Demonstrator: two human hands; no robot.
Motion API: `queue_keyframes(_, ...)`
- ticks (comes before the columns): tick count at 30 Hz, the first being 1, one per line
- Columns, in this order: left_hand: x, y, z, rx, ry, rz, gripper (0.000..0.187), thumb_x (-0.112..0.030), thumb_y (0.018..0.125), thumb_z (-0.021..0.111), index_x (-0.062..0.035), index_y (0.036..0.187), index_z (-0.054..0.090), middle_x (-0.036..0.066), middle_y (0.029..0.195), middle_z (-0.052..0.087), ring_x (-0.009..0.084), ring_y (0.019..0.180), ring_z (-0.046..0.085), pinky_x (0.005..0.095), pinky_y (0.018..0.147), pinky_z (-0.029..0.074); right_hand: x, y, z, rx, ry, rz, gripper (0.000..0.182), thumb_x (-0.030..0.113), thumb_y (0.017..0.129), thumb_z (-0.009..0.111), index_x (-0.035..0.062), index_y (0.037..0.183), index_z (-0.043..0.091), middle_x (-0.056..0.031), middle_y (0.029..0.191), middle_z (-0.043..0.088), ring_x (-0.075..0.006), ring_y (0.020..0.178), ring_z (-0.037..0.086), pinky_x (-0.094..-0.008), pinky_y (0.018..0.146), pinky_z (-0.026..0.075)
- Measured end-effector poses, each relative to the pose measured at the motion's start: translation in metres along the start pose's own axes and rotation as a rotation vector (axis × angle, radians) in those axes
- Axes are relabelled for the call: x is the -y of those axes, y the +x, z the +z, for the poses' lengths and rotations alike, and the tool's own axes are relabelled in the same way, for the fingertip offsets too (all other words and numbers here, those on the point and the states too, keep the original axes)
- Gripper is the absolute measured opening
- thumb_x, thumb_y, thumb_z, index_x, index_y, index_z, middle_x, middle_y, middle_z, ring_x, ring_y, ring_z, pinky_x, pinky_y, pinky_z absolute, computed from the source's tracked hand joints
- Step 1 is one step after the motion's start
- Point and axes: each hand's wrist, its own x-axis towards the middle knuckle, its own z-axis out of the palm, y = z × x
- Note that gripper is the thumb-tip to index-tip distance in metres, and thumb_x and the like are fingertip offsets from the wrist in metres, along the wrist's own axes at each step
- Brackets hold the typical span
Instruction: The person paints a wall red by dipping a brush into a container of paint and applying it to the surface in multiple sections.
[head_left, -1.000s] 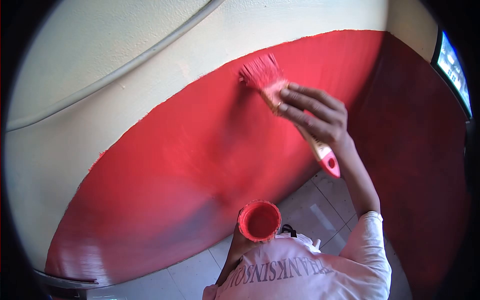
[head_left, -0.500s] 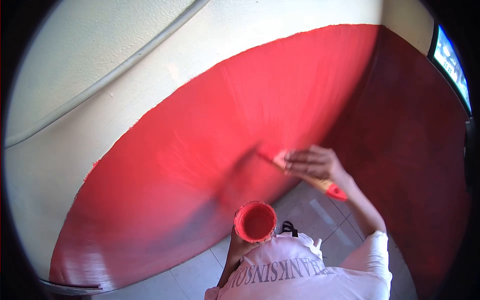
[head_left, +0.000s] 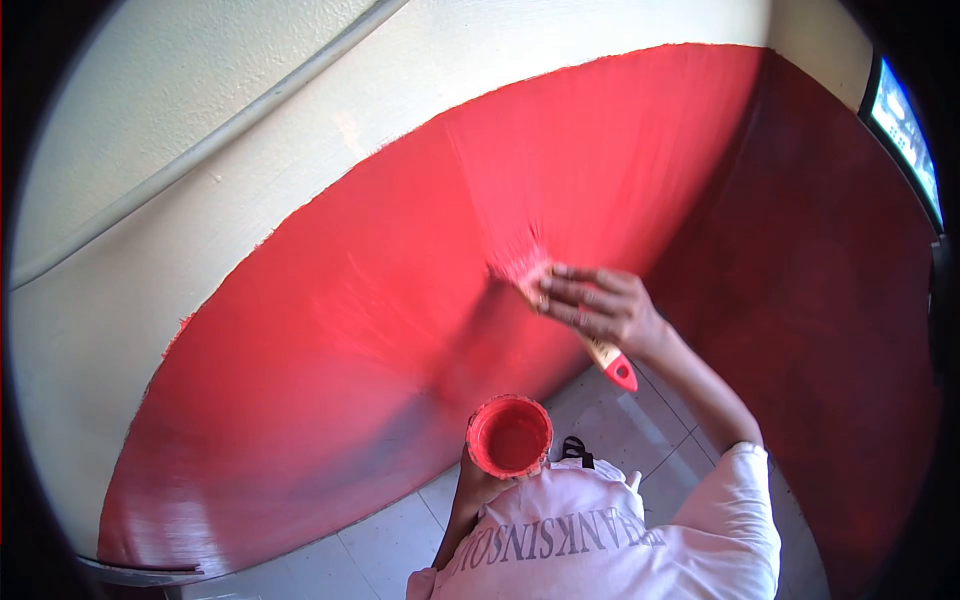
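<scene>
In the head view, my right hand (head_left: 597, 305) is closed round a wide paintbrush (head_left: 608, 362) with a light wooden handle and a red tip. The bristles rest on the red-painted wall (head_left: 400, 250), and their ends are spread. A round cup of red paint (head_left: 510, 436) is held low in front of my shirt. Beneath the cup, my left hand (head_left: 482, 482) supports it, with its fingers mostly hidden.
A pale wall (head_left: 300, 130) with a pipe (head_left: 210, 150) borders the red area at the upper left. A darker red wall (head_left: 820, 300) stands at the right, with a lit screen (head_left: 903, 130) above. Tiled floor (head_left: 400, 540) lies below, with a black sandal (head_left: 576, 449).
My right hand and the brush have moved up and a little left along the red wall. The brush handle now points more steeply down. My left hand and the cup have barely moved.
</scene>
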Motion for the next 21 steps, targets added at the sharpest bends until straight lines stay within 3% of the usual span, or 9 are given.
queue_keyframes(4, 0.006, -0.001, -0.003, -0.022, 0.043, 0.067, 0.088, -0.024, 0.056, 0.092, -0.0057, 0.129, 0.047, 0.008, 0.125, 0.057, 0.0224, 0.115, 0.056, 0.0384, 0.098, 0.044, 0.026, -0.065, 0.025, 0.224, 0.117, 0.111, 0.044, 0.01, 0.08, 0.062, 0.0158, 0.123, 0.063, -0.004, 0.118, 0.064, -0.0238, 0.106, 0.063, -0.0318, 0.075, 0.057)
queue_keyframes(7, 0.004, 0.001, -0.004, -0.016, 0.081, 0.113, 0.082, -0.018, 0.06, 0.09, -0.0057, 0.128, 0.047, 0.008, 0.118, 0.06, 0.0183, 0.106, 0.06, 0.0363, 0.091, 0.049, 0.029, -0.067, 0.01, 0.383, 0.303, 0.215, 0.041, 0.011, 0.08, 0.061, 0.012, 0.121, 0.064, -0.0063, 0.118, 0.065, -0.0248, 0.103, 0.063, -0.032, 0.077, 0.057)
queue_keyframes(10, 0.01, 0.002, -0.008, 0.034, 0.109, 0.093, 0.081, -0.017, 0.059, 0.09, -0.006, 0.128, 0.048, 0.008, 0.119, 0.06, 0.0187, 0.108, 0.059, 0.0367, 0.091, 0.05, 0.018, -0.011, -0.037, 0.193, 0.45, 0.196, 0.027, 0.007, 0.079, 0.069, 0.0073, 0.106, 0.071, -0.0125, 0.107, 0.069, -0.0289, 0.096, 0.067, -0.0366, 0.076, 0.057)
queue_keyframes(12, 0.002, 0.003, -0.003, 0.012, 0.109, 0.116, 0.08, -0.017, 0.06, 0.09, -0.0061, 0.127, 0.048, 0.008, 0.117, 0.06, 0.0187, 0.106, 0.06, 0.0362, 0.09, 0.05, 0.006, 0.031, -0.06, -0.064, 0.258, 0.024, 0.027, 0.007, 0.074, 0.074, 0.0046, 0.101, 0.071, -0.0167, 0.102, 0.07, -0.0306, 0.091, 0.069, -0.0365, 0.077, 0.057)
queue_keyframes(16, 0.002, 0.003, -0.001, -0.012, 0.07, 0.105, 0.079, -0.018, 0.06, 0.09, -0.0061, 0.126, 0.049, 0.008, 0.115, 0.061, 0.0189, 0.103, 0.061, 0.0355, 0.088, 0.051, -0.015, 0.097, -0.086, -0.322, -0.117, -0.086, 0.023, 0.006, 0.07, 0.077, 0.004, 0.092, 0.072, -0.0165, 0.102, 0.07, -0.0324, 0.095, 0.068, -0.0386, 0.079, 0.058)
queue_keyframes(19, 0.013, 0.001, -0.007, 0.031, -0.043, 0.013, 0.079, -0.017, 0.059, 0.09, -0.006, 0.126, 0.049, 0.008, 0.116, 0.061, 0.0192, 0.104, 0.061, 0.0357, 0.088, 0.051, -0.024, 0.084, -0.067, -0.24, -0.175, -0.064, 0.03, 0.006, 0.072, 0.073, 0.0091, 0.102, 0.072, -0.0099, 0.105, 0.069, -0.0273, 0.095, 0.067, -0.0337, 0.076, 0.058)
queue_keyframes(21, 0.004, 0.005, -0.004, 0.023, 0.011, 0.068, 0.078, -0.016, 0.06, 0.09, -0.0058, 0.126, 0.049, 0.008, 0.116, 0.061, 0.019, 0.104, 0.061, 0.0357, 0.088, 0.051, -0.028, 0.044, -0.035, -0.144, -0.118, -0.017, 0.035, 0.007, 0.074, 0.071, 0.0123, 0.109, 0.07, -0.0065, 0.11, 0.068, -0.0252, 0.098, 0.066, -0.0322, 0.073, 0.058)
